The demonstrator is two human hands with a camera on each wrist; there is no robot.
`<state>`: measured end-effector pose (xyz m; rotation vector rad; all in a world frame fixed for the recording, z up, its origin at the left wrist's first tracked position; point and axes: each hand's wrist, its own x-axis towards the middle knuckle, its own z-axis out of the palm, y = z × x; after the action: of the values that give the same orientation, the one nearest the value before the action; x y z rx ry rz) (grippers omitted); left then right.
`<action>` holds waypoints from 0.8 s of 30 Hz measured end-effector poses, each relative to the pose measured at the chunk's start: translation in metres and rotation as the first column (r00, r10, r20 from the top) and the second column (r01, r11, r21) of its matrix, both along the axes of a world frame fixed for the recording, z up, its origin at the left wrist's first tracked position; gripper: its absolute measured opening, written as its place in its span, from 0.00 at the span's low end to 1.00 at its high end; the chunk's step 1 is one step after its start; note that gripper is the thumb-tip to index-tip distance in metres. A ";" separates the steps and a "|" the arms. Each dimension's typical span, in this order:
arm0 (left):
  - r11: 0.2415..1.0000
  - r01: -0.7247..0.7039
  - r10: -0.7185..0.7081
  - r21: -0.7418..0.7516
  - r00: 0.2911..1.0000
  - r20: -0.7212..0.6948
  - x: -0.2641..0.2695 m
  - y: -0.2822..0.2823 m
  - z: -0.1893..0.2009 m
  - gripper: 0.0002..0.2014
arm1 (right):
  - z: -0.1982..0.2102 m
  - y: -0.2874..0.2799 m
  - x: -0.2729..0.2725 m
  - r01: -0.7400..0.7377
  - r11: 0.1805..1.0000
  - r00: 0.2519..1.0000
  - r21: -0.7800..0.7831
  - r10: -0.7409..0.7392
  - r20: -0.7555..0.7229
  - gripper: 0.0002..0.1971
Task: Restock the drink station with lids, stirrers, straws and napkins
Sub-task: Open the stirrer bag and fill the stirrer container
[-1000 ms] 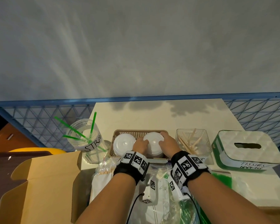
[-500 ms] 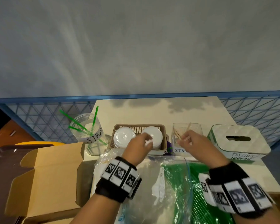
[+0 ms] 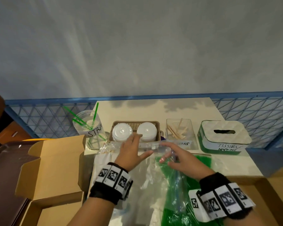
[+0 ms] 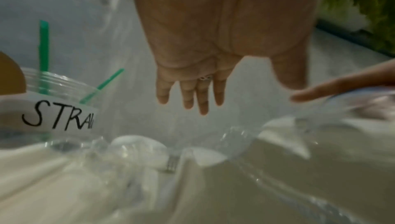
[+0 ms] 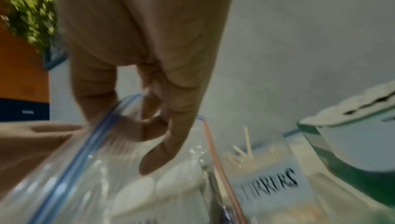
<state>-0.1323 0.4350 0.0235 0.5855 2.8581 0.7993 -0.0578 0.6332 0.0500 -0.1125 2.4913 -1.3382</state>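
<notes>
My left hand [image 3: 132, 153] hovers flat with its fingers straight and spread over a crinkled clear plastic bag [image 3: 147, 176], holding nothing; from the left wrist the fingers [image 4: 190, 92] hang loose above the glossy film. My right hand [image 3: 180, 158] is curled at the zip edge of the bag: in the right wrist view the thumb and bent fingers [image 5: 158, 126] close round the blue seal strip and pinch it.

The bag lies along the near edge of the cream table [image 3: 153, 110], which is smooth and matte. Under it, toward the near right corner, a green packet [image 3: 201, 162] shows through the film.

Across the middle of the table stands a row of holders. At the left edge is a round clear plastic cup [image 3: 88, 128] with a paper label reading "STRA", and a few thin green straws [image 3: 95, 115] lean in it. Next comes a tan rectangular basket [image 3: 136, 124] with a woven-look perforated wall, holding two stacks of round white domed lids [image 3: 146, 132]. To its right a square clear box [image 3: 180, 132] holds pale flat wooden stirrers [image 3: 178, 131], tilted at odd angles. At the right edge sits a green and white tissue box [image 3: 224, 137], with a quilted rounded top, an oval slot, and a handwritten label reading "TISSUES NAPKINS".

Off the table's left side, an open brown cardboard carton [image 3: 51, 168] has its flaps folded out.
</notes>
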 end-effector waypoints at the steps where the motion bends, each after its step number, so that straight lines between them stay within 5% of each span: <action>1: 0.999 0.017 -0.017 0.038 1.000 0.004 -0.003 -0.003 0.011 0.41 | 0.015 0.001 0.003 -0.083 0.996 0.996 -0.026 0.082 -0.026 0.33; 5: 0.991 0.101 -0.119 0.087 0.963 0.243 -0.017 -0.025 0.034 0.52 | 0.063 0.007 0.007 -0.315 0.949 0.945 -0.016 0.312 -0.104 0.33; 8: 0.969 0.139 -0.207 0.204 0.908 0.365 -0.020 -0.039 0.034 0.39 | 0.077 0.012 0.003 -0.285 0.958 0.937 0.038 0.287 -0.201 0.33; 11: 0.911 0.042 -0.189 0.411 0.926 0.326 -0.012 -0.045 0.041 0.11 | 0.078 0.024 -0.003 -0.035 0.998 0.909 0.052 0.053 -0.414 0.34; 14: 0.724 -0.159 -0.050 0.672 0.958 0.281 0.000 -0.048 0.051 0.12 | 0.066 0.046 0.000 0.375 0.888 0.701 -0.267 -0.460 -0.545 0.33; 15: 0.644 -0.222 0.005 0.732 0.958 0.286 0.003 -0.050 0.053 0.13 | 0.059 0.052 0.003 0.443 0.795 0.655 -0.414 -0.602 -0.456 0.32; 17: 0.512 -0.293 0.064 0.808 0.951 0.304 0.007 -0.052 0.055 0.11 | 0.042 0.053 0.010 0.471 0.668 0.738 -0.576 -0.656 -0.157 0.35; 20: 0.343 -0.356 0.048 0.869 0.931 0.363 0.012 -0.053 0.060 0.10 | 0.019 0.029 0.016 0.394 0.725 0.903 -0.565 -0.421 0.089 0.35; 22: 0.329 -0.375 0.063 0.867 0.925 0.376 0.015 -0.049 0.059 0.12 | 0.016 0.007 0.016 0.336 0.740 0.939 -0.583 -0.311 0.146 0.41; 24: 0.360 -0.381 0.122 0.852 0.924 0.361 0.018 -0.043 0.057 0.12 | 0.017 -0.011 0.013 0.310 0.738 0.950 -0.600 -0.264 0.167 0.32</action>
<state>-0.1143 0.3921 0.0801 0.0398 2.0219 2.3683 -0.0449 0.6218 0.0673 0.1881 1.9541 -2.2156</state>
